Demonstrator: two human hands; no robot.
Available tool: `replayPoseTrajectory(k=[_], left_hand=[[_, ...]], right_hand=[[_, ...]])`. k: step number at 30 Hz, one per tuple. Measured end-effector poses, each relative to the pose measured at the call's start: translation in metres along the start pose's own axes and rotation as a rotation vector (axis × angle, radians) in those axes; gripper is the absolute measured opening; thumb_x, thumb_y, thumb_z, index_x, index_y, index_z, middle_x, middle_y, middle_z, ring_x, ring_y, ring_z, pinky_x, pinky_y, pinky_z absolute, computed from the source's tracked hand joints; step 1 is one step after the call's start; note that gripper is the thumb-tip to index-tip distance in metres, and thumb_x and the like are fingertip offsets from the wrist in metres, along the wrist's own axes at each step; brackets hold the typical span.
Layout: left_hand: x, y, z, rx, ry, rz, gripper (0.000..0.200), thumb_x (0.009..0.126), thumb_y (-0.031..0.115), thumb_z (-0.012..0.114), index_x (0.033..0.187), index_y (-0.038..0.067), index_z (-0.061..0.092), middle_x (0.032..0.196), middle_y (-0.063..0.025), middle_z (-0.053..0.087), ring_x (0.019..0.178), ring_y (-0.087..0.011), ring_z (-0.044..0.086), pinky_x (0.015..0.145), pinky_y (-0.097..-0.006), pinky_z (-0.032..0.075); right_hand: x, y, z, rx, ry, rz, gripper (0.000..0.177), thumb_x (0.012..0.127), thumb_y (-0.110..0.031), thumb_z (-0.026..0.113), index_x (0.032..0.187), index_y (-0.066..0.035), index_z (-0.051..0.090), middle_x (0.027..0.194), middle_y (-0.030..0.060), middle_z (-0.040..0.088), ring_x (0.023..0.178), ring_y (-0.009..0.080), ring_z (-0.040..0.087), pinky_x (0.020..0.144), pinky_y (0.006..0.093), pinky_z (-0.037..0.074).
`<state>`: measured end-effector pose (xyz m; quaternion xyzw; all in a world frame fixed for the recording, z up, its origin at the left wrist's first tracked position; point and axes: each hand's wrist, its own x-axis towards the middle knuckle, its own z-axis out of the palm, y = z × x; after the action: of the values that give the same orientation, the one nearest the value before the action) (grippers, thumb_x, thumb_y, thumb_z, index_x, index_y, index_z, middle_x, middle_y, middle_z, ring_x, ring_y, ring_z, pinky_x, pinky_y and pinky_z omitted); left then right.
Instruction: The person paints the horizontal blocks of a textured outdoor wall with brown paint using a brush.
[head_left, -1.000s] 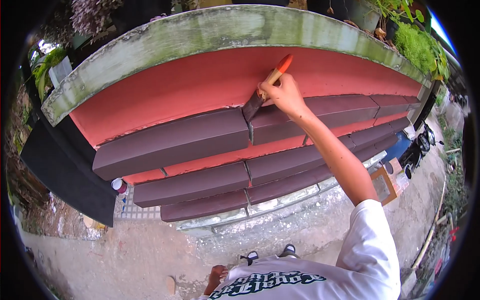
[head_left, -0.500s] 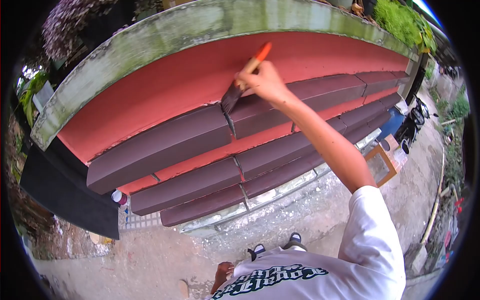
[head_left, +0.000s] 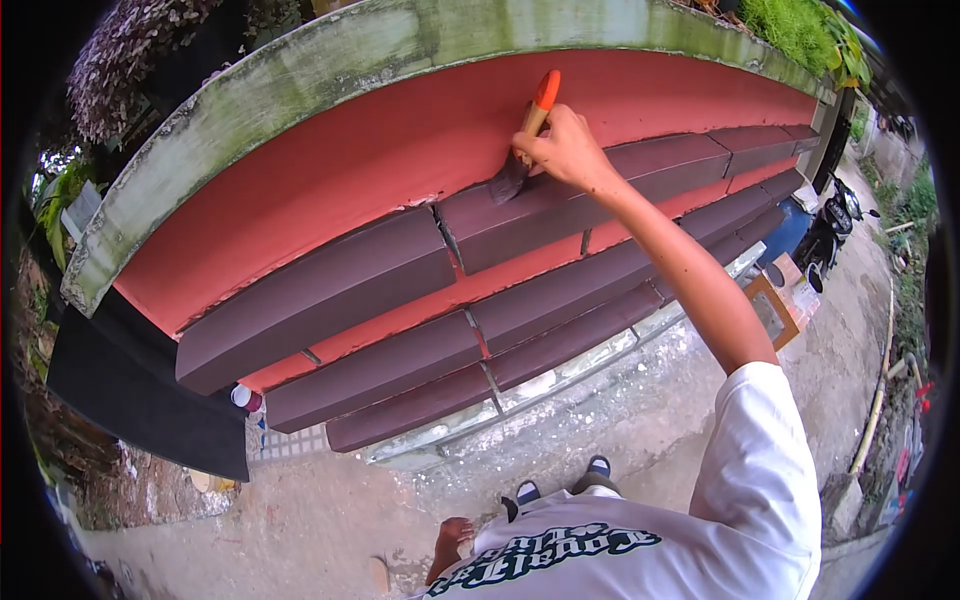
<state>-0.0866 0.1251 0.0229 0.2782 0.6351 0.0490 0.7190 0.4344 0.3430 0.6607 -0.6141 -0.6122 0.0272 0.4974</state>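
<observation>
A paintbrush point(head_left: 536, 118) with a wooden, orange-tipped handle is gripped in my right hand point(head_left: 566, 150). Its dark bristles rest on the top of the upper maroon ledge point(head_left: 590, 205), close to where the ledge meets the salmon-red wall point(head_left: 400, 155). Just left of the bristles, a dark gap splits this ledge from the neighbouring maroon block point(head_left: 320, 290). Down by my body, beside the white shirt, my left hand point(head_left: 454, 533) is small in view with curled fingers; what it holds, if anything, I cannot make out.
A mossy concrete rim point(head_left: 300, 75) runs above the wall, with plants over it. More maroon ledges point(head_left: 375, 370) step down below. A small paint-stained cup point(head_left: 246, 398) stands at the left end. To the right are a wooden frame point(head_left: 775, 312), a blue drum point(head_left: 790, 228) and a motorcycle point(head_left: 835, 225).
My right hand has carried the brush rightward, from the gap between the blocks onto the right-hand ledge's top. The handle now stands more upright. My left hand stays low by my body.
</observation>
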Motion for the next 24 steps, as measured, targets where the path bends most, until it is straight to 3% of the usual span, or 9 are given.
replayPoseTrajectory(k=[6,11,14,16,17,19,20,21,24], left_hand=[[0.003,-0.019,0.0,0.139,-0.06,0.201,0.036,0.095,0.031,0.057,0.125,0.011,0.06,0.114,-0.0076,0.069,0.096,-0.0248,0.067,0.081,-0.0412,0.051],[0.011,-0.037,-0.004,0.313,-0.133,0.511,0.032,0.095,0.03,0.057,0.122,0.012,0.061,0.11,-0.0057,0.069,0.093,-0.0223,0.065,0.078,-0.0392,0.051],[0.021,-0.029,0.002,0.272,-0.096,0.345,0.03,0.095,0.029,0.057,0.119,0.012,0.063,0.109,-0.005,0.07,0.092,-0.0214,0.064,0.076,-0.038,0.05],[0.031,-0.019,0.013,0.014,-0.001,-0.009,0.028,0.095,0.029,0.056,0.117,0.012,0.063,0.107,-0.0046,0.07,0.091,-0.0209,0.064,0.075,-0.0373,0.05],[0.028,-0.022,0.012,0.1,-0.043,0.119,0.028,0.095,0.028,0.056,0.116,0.012,0.064,0.105,-0.0049,0.07,0.088,-0.0202,0.064,0.075,-0.0371,0.05],[0.024,-0.029,0.008,0.183,-0.073,0.342,0.028,0.095,0.027,0.057,0.116,0.011,0.064,0.104,-0.0051,0.07,0.087,-0.0202,0.065,0.075,-0.0372,0.05],[0.021,-0.032,0.009,0.183,-0.07,0.363,0.028,0.094,0.027,0.057,0.116,0.011,0.064,0.104,-0.0053,0.07,0.087,-0.0201,0.065,0.075,-0.037,0.05],[0.016,-0.034,0.011,0.184,-0.068,0.383,0.028,0.094,0.027,0.057,0.115,0.011,0.064,0.103,-0.0054,0.071,0.087,-0.0199,0.065,0.075,-0.0368,0.05],[0.004,-0.033,0.01,0.217,-0.067,0.426,0.027,0.094,0.026,0.057,0.114,0.01,0.065,0.103,-0.0049,0.071,0.087,-0.0192,0.065,0.075,-0.0359,0.051]], right_hand=[[0.002,0.015,-0.022,-0.136,0.051,-0.029,0.026,0.083,-0.018,0.064,0.072,0.006,0.067,0.065,0.0148,0.07,0.061,0.0228,0.073,0.066,0.0354,0.059],[0.004,0.032,-0.045,-0.194,0.077,0.007,0.027,0.084,-0.018,0.065,0.074,0.006,0.066,0.065,0.0156,0.069,0.061,0.0237,0.072,0.067,0.0362,0.059],[0.004,0.039,-0.059,-0.288,0.09,0.019,0.025,0.083,-0.021,0.065,0.077,0.003,0.065,0.065,0.0179,0.068,0.064,0.0308,0.072,0.072,0.0407,0.057],[0.004,0.035,-0.067,-0.397,0.086,0.01,0.024,0.083,-0.022,0.066,0.079,0.002,0.064,0.067,0.0194,0.068,0.069,0.0362,0.071,0.074,0.0443,0.056],[0.005,0.038,-0.07,-0.478,0.125,-0.051,0.023,0.083,-0.021,0.066,0.081,0.001,0.063,0.072,0.0219,0.068,0.077,0.0431,0.068,0.076,0.0495,0.054],[0.005,0.029,-0.077,-0.622,0.155,-0.187,0.022,0.083,-0.02,0.067,0.081,0.002,0.062,0.071,0.0215,0.067,0.075,0.0413,0.069,0.072,0.0466,0.055],[0.004,0.024,-0.078,-0.692,0.169,-0.253,0.021,0.083,-0.019,0.067,0.081,0.002,0.062,0.07,0.0213,0.067,0.074,0.0404,0.069,0.07,0.0452,0.055],[0.003,0.018,-0.077,-0.679,0.135,-0.199,0.022,0.081,-0.02,0.069,0.079,0.001,0.062,0.073,0.0239,0.066,0.08,0.0453,0.066,0.074,0.0488,0.054],[0.001,0.008,-0.057,-0.687,-0.016,-0.179,0.022,0.081,-0.021,0.07,0.076,0.0,0.063,0.076,0.0252,0.066,0.081,0.0449,0.067,0.076,0.0505,0.053]])
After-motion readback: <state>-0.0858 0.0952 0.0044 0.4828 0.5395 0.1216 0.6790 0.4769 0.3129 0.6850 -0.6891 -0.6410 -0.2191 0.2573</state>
